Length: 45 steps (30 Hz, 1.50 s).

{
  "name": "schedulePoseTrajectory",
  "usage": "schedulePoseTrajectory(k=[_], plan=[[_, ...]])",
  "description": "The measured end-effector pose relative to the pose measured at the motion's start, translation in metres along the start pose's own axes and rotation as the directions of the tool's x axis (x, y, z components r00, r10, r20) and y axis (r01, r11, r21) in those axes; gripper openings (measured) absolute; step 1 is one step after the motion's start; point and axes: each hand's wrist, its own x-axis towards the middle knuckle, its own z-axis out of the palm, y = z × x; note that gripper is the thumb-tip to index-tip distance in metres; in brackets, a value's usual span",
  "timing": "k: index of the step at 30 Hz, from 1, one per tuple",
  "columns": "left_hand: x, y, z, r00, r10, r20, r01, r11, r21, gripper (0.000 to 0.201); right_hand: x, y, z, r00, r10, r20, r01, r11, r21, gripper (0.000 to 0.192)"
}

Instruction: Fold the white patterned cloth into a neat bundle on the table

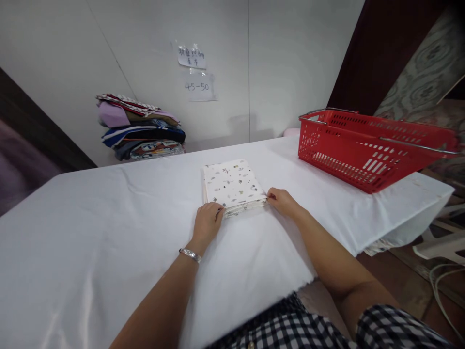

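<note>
A white cloth with a small scattered print [232, 182] lies folded into a thick square on the table. My left hand [208, 220] is closed at its near left corner, with the fingers curled on the edge. At the near right corner, my right hand [282, 201] pinches the cloth between thumb and fingers. Several folded layers show along the near edge between my hands. Part of each corner is hidden under my fingers.
A red plastic basket [348, 155] with metal handles stands at the table's right. Several folded fabrics [145, 128] are piled by the wall at the back left. White cloth covers the table [109, 242]. Two paper notes [198, 85] hang on the wall.
</note>
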Motion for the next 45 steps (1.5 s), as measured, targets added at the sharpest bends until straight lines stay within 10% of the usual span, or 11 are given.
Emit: schedulePoseTrajectory(k=[45], plan=[[-0.003,-0.005,0.008,0.998,0.054,0.01,-0.055,0.993,0.109,0.021,0.0,-0.014,0.006,0.999,-0.039,0.005,0.04,0.991,-0.124,0.022]])
